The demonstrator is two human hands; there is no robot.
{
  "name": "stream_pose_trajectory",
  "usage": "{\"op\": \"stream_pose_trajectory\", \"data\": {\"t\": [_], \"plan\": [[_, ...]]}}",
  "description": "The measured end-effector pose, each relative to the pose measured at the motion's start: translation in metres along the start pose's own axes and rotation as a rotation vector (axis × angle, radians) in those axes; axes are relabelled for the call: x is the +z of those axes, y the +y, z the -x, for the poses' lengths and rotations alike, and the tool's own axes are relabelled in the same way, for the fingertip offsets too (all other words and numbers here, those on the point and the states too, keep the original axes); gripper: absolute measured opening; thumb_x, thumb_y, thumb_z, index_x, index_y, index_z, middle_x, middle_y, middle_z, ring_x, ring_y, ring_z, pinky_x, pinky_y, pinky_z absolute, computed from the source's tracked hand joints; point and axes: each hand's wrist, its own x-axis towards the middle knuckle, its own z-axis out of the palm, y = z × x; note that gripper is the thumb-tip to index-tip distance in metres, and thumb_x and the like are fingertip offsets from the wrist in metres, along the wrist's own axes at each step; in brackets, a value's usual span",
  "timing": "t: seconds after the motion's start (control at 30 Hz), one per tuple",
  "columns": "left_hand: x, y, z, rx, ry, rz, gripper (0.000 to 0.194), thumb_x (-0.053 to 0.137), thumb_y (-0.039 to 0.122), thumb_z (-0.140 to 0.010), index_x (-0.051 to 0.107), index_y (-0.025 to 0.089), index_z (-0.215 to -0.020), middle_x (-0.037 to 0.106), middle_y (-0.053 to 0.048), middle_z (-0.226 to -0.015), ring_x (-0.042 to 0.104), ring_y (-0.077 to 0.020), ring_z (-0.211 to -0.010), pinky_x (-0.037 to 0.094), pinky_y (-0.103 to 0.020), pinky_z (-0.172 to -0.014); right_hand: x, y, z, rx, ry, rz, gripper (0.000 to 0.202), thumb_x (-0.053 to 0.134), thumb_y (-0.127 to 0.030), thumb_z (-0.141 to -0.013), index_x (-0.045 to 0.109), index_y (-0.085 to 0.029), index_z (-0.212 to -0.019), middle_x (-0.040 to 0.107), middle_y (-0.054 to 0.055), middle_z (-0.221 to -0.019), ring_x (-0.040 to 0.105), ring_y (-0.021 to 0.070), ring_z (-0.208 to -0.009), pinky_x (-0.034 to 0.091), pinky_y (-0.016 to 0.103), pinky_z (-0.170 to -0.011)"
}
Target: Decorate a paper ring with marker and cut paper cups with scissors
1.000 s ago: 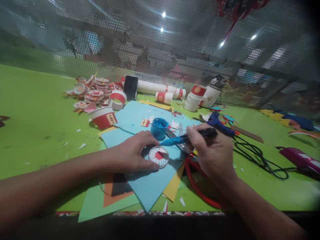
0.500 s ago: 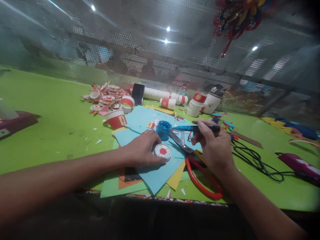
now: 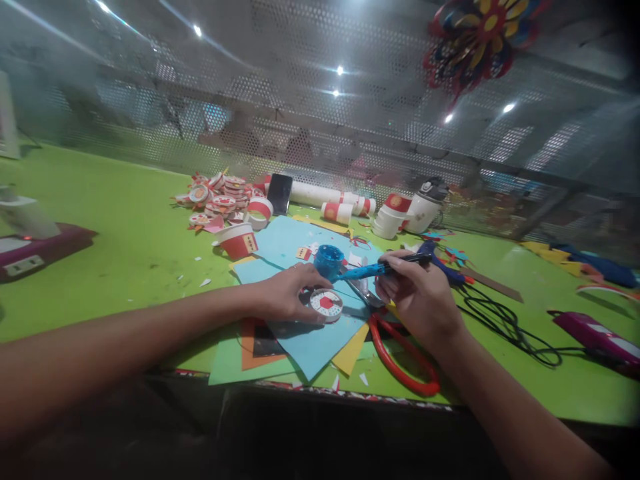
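Observation:
Between the thumb and fingers of my left hand (image 3: pixel 287 293) is a round white disc (image 3: pixel 326 305) with a red centre and blue specks. It is just above or on a light blue paper sheet (image 3: pixel 300 347); I cannot tell which. My right hand (image 3: pixel 417 293) grips a paintbrush (image 3: pixel 370 269) with a black handle and blue-smeared front end. Its tip points left, close above the disc and beside a small jar of blue paint (image 3: pixel 329 260). Under my right hand lie large scissors with red handles (image 3: pixel 400 363), their blades partly hidden.
Behind the paper stand a red-and-white paper cup (image 3: pixel 237 241), a heap of decorated discs (image 3: pixel 220 200), a phone (image 3: pixel 279 193), stacked cups (image 3: pixel 393 217) and a white bottle (image 3: pixel 426 207). A black cable (image 3: pixel 505 327) runs to a purple power strip (image 3: pixel 597 337) at right.
The brush tip has moved from the paint jar's rim down toward the disc. My right hand has shifted slightly left and down. The view has tilted up a little.

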Motion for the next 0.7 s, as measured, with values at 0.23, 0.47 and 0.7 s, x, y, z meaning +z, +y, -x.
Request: {"op": "stream_pose_trajectory", "data": {"t": [0.23, 0.47, 0.7], "plan": [[0.001, 0.001, -0.003, -0.015, 0.029, 0.0, 0.043, 0.072, 0.051, -0.07, 0.067, 0.018, -0.097, 0.06, -0.004, -0.091, 0.054, -0.0206, -0.086, 0.042, -0.03, -0.075, 0.011, 0.007, 0.011, 0.06, -0.081, 0.202, 0.018, 0.071, -0.031, -0.078, 0.06, -0.016, -0.079, 0.046, -0.009, -0.043, 0.041, 0.0071, -0.038, 0.035, 0.021, -0.04], [0.004, -0.005, -0.003, -0.019, 0.049, 0.035, 0.045, 0.076, 0.049, -0.068, 0.067, 0.019, -0.1, 0.058, -0.005, -0.095, 0.053, -0.0209, -0.088, 0.042, -0.031, -0.076, 0.012, 0.007, 0.012, 0.024, -0.101, 0.502, 0.02, 0.064, -0.036, -0.082, 0.06, -0.016, -0.078, 0.05, -0.008, -0.046, 0.046, 0.0081, -0.041, 0.038, 0.021, -0.042], [0.004, -0.004, -0.003, -0.02, 0.051, 0.043, 0.044, 0.075, 0.051, -0.067, 0.068, 0.019, -0.097, 0.058, -0.004, -0.091, 0.053, -0.0198, -0.082, 0.042, -0.03, -0.072, 0.01, 0.009, 0.012, -0.007, -0.08, 0.549, 0.019, 0.063, -0.037, -0.083, 0.061, -0.019, -0.078, 0.051, -0.006, -0.045, 0.047, 0.0096, -0.041, 0.036, 0.021, -0.042]]}}
